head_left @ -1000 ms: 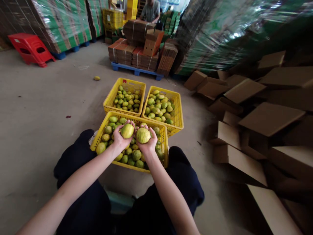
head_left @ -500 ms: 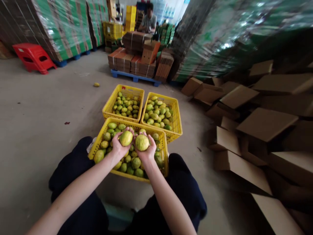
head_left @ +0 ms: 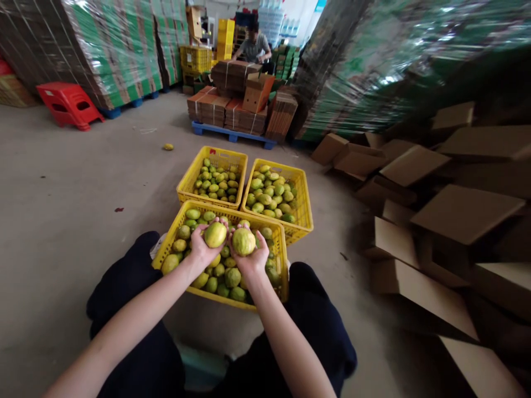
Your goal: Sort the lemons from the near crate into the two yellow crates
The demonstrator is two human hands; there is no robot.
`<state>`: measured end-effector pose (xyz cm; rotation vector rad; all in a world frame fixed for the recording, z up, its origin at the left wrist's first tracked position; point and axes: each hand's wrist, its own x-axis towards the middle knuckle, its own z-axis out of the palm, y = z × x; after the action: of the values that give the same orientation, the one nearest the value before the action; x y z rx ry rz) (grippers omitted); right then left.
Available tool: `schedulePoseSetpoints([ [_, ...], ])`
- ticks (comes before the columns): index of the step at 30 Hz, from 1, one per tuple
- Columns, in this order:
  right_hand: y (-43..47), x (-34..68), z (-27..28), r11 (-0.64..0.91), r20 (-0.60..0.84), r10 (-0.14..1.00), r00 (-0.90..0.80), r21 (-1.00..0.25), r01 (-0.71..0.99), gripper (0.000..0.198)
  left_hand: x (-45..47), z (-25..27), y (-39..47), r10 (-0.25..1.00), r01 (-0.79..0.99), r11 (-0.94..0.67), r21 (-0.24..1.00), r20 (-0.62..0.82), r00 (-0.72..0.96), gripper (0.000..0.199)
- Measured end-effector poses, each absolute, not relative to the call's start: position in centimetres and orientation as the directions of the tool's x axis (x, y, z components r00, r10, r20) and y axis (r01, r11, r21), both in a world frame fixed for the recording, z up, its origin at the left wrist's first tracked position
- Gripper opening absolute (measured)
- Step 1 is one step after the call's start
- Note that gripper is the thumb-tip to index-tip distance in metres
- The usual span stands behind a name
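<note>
I see both fruits held above the middle of the near crate (head_left: 285, 265): my left hand (head_left: 201, 247) cups a smooth fruit (head_left: 215, 235), its long axis seemingly slanting toward the crate's far right corner; just beside it, my right hand (head_left: 254, 261) cups a ridged fruit (head_left: 244, 241), too round for me to tell an axis.

There are two held yellow-green fruits (head_left: 215, 235), three yellow fruit crates (head_left: 306, 203), one stray fruit (head_left: 168, 147) and one red stool (head_left: 68, 103) toward eleven o'clock, and one co-worker (head_left: 254, 48) at twelve.
</note>
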<state>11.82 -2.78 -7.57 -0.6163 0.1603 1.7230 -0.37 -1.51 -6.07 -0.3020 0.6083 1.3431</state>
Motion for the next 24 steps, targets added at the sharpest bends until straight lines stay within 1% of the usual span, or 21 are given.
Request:
schedulePoseSetpoints([
  [3, -2.6, 12.2, -7.7, -0.241, -0.478, 0.872, -0.107, -0.230, -0.943, 0.024, -1.1, -5.6, -0.6, 0.855, -0.970, 0.177, 0.164, -0.514, 0.069, 0.034],
  [5, -2.4, 12.8, -7.4, -0.210, -0.467, 0.881, -0.073, -0.250, -0.945, 0.025, -1.7, -5.3, 0.2, 0.881, -0.939, 0.219, 0.266, -0.468, 0.073, 0.029],
  [6, -2.3, 13.3, -7.0, -0.186, -0.462, 0.885, -0.050, -0.253, -0.949, 0.025, -2.0, -5.3, 0.5, 0.879, -0.893, 0.278, 0.354, -0.468, 0.088, 0.026],
  [8, -2.1, 14.2, -6.0, -0.127, -0.460, 0.888, -0.002, -0.240, -0.962, 0.026, -2.1, -5.7, 0.5, 0.844, -0.731, 0.439, 0.523, -0.519, 0.135, 0.018],
  [9, -2.0, 14.8, -5.4, -0.099, -0.461, 0.887, 0.018, -0.228, -0.969, 0.027, -2.0, -6.3, 0.1, 0.810, -0.635, 0.525, 0.567, -0.561, 0.168, 0.014],
  [10, -2.0, 15.3, -4.9, -0.073, -0.462, 0.886, 0.038, -0.219, -0.973, 0.028, -1.7, -7.1, -0.7, 0.767, -0.543, 0.608, 0.578, -0.605, 0.214, 0.011],
  [12, -2.1, 16.3, -3.8, -0.028, -0.458, 0.886, 0.075, -0.216, -0.976, 0.028, -1.0, -9.2, -3.1, 0.666, -0.411, 0.740, 0.532, -0.666, 0.337, 0.006],
  [13, -2.2, 16.6, -3.3, -0.011, -0.457, 0.885, 0.092, -0.218, -0.976, 0.028, -0.7, -10.4, -4.5, 0.624, -0.362, 0.779, 0.511, -0.680, 0.385, 0.009],
  [14, -2.4, 16.9, -2.9, 0.000, -0.458, 0.883, 0.104, -0.222, -0.975, 0.028, -0.4, -11.5, -5.9, 0.630, -0.353, 0.776, 0.523, -0.671, 0.390, 0.014],
  [15, -2.5, 17.2, -2.6, 0.007, -0.461, 0.880, 0.112, -0.224, -0.975, 0.028, -0.3, -12.3, -6.9, 0.684, -0.388, 0.728, 0.565, -0.637, 0.356, 0.018],
  [16, -2.7, 17.3, -2.4, 0.009, -0.466, 0.877, 0.116, -0.224, -0.974, 0.027, -0.4, -12.6, -7.5, 0.731, -0.416, 0.678, 0.605, -0.615, 0.296, 0.020],
  [17, -2.9, 17.4, -2.2, 0.009, -0.471, 0.874, 0.116, -0.223, -0.975, 0.027, -0.6, -12.6, -7.5, 0.749, -0.424, 0.652, 0.629, -0.620, 0.232, 0.020],
  [18, -3.0, 17.4, -2.1, 0.008, -0.475, 0.872, 0.115, -0.220, -0.975, 0.027, -1.2, -12.0, -6.9, 0.731, -0.406, 0.666, 0.626, -0.657, 0.184, 0.020],
  [20, -3.2, 17.4, -2.1, 0.004, -0.477, 0.872, 0.109, -0.215, -0.977, 0.026, -2.9, -9.7, -4.1, 0.670, -0.371, 0.722, 0.584, -0.724, 0.164, 0.015],
  [21, -3.2, 17.3, -2.1, 0.002, -0.474, 0.874, 0.106, -0.215, -0.977, 0.026, -4.1, -8.2, -2.1, 0.689, -0.385, 0.702, 0.599, -0.707, 0.156, 0.010],
  [22, -3.2, 17.3, -2.2, -0.001, -0.471, 0.876, 0.104, -0.217, -0.976, 0.027, -5.4, -6.8, -0.1, 0.732, -0.411, 0.650, 0.639, -0.672, 0.113, 0.006],
  [23, -3.2, 17.3, -2.4, -0.005, -0.467, 0.878, 0.101, -0.220, -0.975, 0.027, -6.7, -5.6, 1.8, 0.772, -0.428, 0.578, 0.695, -0.636, 0.008, 0.010],
  [24, -3.1, 17.2, -2.5, -0.009, -0.461, 0.882, 0.098, -0.225, -0.974, 0.028, -7.9, -4.8, 3.5, 0.814, -0.408, 0.470, 0.783, -0.563, -0.143, 0.013],
])
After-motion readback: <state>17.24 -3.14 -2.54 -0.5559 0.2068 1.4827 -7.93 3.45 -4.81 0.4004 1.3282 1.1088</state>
